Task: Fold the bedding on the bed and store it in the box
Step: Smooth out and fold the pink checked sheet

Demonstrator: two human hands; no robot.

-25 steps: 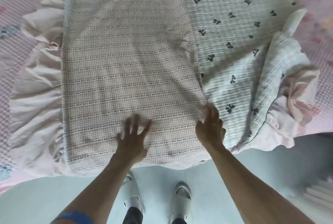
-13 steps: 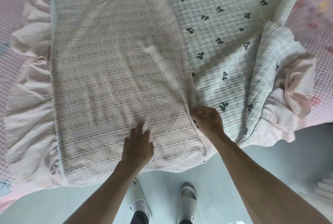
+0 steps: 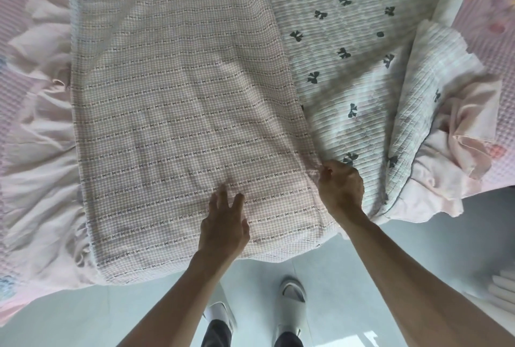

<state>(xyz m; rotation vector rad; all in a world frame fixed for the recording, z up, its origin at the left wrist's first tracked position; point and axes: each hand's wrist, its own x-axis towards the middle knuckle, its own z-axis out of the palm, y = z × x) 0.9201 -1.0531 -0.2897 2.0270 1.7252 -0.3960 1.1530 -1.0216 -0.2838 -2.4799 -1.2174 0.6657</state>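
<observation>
The quilt (image 3: 178, 112), its far end cut off at the top, covers the bed's (image 3: 498, 48) near edge, a checked flap folded over its bow-printed side, the left hand (image 3: 224, 228) pressing flat with fingers spread, the right hand (image 3: 341, 187) pinching the flap's right edge, slippers (image 3: 291, 302) on the floor below.

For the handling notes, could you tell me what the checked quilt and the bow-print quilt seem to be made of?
Checked quilt: apparently soft woven cotton, matte, with stitched rows. Bow-print quilt: seemingly ribbed, quilted cotton, matte, lightly padded.
</observation>
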